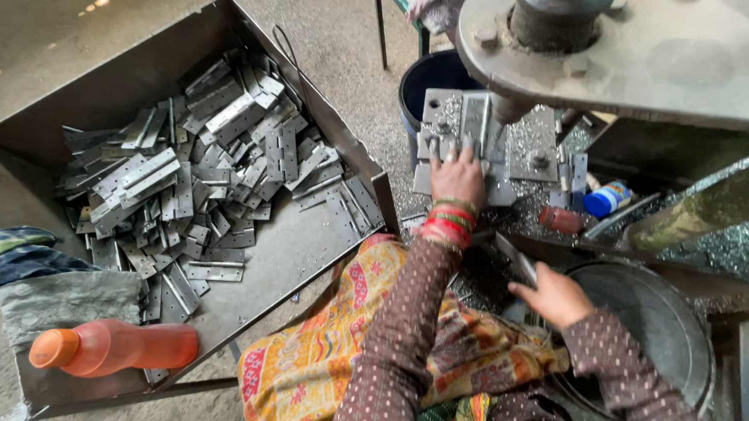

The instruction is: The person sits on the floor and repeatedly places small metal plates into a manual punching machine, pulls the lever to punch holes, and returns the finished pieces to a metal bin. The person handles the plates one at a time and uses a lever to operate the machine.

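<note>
My left hand point(457, 174), with bangles at the wrist, rests flat on the grey die block point(475, 122) under the ram of the press point(563, 28), fingers spread on a metal plate there. My right hand point(552, 295) is lower, over the rim of a round dark metal pan point(659, 324), and grips a flat grey metal hinge piece point(515, 259) that sticks out up and left from the fingers.
A big open metal bin point(304, 249) on my left holds several grey hinge plates point(197, 176). An orange bottle point(115, 347) and folded cloth point(22, 256) lie at its near corner. A blue-capped jar point(607, 199), a red cylinder point(561, 219) and metal chips lie by the die.
</note>
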The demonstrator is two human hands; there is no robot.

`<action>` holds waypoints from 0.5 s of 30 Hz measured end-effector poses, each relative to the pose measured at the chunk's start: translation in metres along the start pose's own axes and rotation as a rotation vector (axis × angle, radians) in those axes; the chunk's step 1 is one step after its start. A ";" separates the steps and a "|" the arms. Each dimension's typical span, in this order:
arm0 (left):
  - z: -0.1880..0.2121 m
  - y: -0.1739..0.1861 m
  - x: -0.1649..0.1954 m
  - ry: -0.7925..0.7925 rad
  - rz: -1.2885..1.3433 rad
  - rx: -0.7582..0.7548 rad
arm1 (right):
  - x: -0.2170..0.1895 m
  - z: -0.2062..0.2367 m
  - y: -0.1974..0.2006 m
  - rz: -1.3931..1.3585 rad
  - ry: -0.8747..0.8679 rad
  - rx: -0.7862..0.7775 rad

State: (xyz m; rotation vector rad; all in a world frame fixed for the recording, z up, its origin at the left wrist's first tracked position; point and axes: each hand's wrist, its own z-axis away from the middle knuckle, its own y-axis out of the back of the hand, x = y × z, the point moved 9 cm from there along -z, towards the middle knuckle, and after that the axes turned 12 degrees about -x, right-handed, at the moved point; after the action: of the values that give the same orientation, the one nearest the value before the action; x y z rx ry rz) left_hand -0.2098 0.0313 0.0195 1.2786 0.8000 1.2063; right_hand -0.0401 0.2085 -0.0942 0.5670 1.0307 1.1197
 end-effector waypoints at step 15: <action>-0.021 0.010 -0.010 0.016 0.000 0.048 | 0.005 0.013 -0.041 -0.070 -0.025 0.020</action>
State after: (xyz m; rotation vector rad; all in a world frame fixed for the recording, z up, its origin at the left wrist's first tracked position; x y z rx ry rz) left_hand -0.2345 0.0258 0.0241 1.3093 0.8450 1.2056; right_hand -0.0092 0.1996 -0.1237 0.5554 1.0340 1.0397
